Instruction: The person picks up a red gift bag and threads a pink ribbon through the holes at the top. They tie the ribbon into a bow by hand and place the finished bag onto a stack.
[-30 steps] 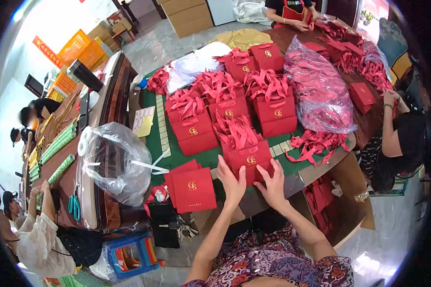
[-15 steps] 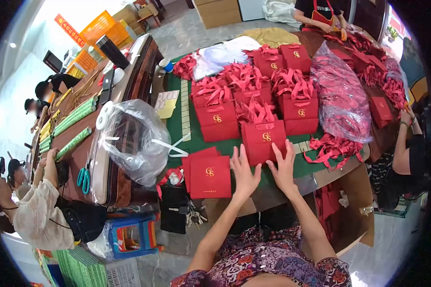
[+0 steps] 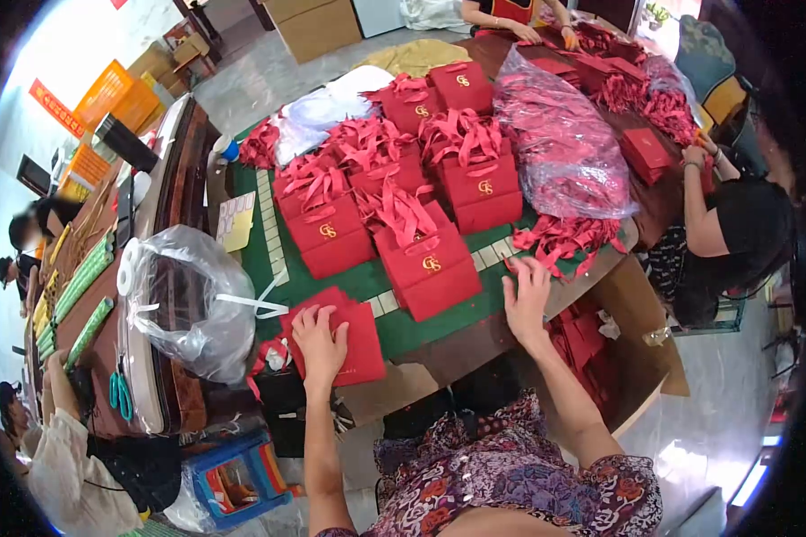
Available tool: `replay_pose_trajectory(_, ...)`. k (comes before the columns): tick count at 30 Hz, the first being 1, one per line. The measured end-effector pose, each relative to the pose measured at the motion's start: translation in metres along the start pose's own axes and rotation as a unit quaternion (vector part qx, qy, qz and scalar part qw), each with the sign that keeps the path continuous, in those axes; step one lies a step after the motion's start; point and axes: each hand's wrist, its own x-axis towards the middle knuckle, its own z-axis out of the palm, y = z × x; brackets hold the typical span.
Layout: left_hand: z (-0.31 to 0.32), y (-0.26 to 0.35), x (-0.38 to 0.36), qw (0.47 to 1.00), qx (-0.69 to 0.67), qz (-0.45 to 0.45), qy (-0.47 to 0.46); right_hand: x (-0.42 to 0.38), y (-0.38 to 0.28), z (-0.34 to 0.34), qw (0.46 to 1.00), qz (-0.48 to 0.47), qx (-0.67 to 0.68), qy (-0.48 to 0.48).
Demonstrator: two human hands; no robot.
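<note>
My left hand (image 3: 319, 347) lies with spread fingers on a small stack of flat red bags (image 3: 360, 345) at the table's front edge. To the right, my right hand (image 3: 527, 300) is raised over the table edge, fingers apart, holding nothing. Between the two hands stands a red gift bag (image 3: 432, 273) with gold lettering and ribbon handles. Behind it, more red bags (image 3: 331, 234) stand in rows on the green mat (image 3: 434, 329). Loose red ribbons (image 3: 571, 240) lie just beyond my right hand.
A clear plastic sack of ribbons (image 3: 564, 134) lies at the right. At the left are a plastic bag with white rolls (image 3: 192, 309) and teal scissors (image 3: 121, 394). An open carton (image 3: 636, 331) stands below the table. Several people work around the tables.
The view has turned. My hands have parted from the front standing bag: the left moved onto the flat red bags, the right moved away to the right.
</note>
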Motion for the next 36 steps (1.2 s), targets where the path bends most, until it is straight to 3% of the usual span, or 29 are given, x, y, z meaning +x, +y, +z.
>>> replay_pose_trajectory(4, 0.006, 0.035, -0.011, 1.000, -0.008, 0.007, 0.029, 0.009, 0.019, 0.007, 0.996, 0.000, -0.061, -0.062)
replay_pose_trajectory(7, 0.006, 0.070, -0.028, 1.000, 0.003, 0.008, 0.011, 0.004, 0.024, 0.012, 0.997, -0.014, -0.039, -0.070)
replay_pose_trajectory(13, 0.043, 0.112, -0.067, 0.994, -0.108, 0.032, -0.008, -0.021, -0.013, -0.008, 0.994, 0.007, 0.020, -0.104)
replay_pose_trajectory(16, 0.035, 0.119, -0.065, 0.989, -0.143, 0.021, 0.042, -0.037, -0.029, -0.017, 0.989, 0.009, 0.058, -0.136)
replay_pose_trajectory(17, 0.030, 0.119, -0.063, 0.994, -0.094, 0.015, 0.051, -0.043, -0.034, -0.018, 0.987, -0.005, 0.087, -0.137)
replay_pose_trajectory(22, 0.027, 0.115, -0.070, 1.000, -0.014, -0.006, -0.016, -0.052, -0.071, -0.021, 0.969, -0.010, 0.169, -0.179)
replay_pose_trajectory(30, 0.046, 0.135, -0.069, 0.996, -0.084, 0.027, -0.005, -0.064, -0.090, -0.008, 0.964, 0.000, 0.163, -0.210)
replay_pose_trajectory(34, 0.045, 0.135, -0.062, 0.984, -0.171, 0.007, -0.042, -0.062, -0.089, -0.009, 0.963, 0.017, 0.168, -0.212)
replay_pose_trajectory(36, 0.044, 0.134, -0.059, 0.976, -0.208, -0.005, -0.062, -0.058, -0.090, -0.013, 0.944, 0.070, 0.178, -0.269)
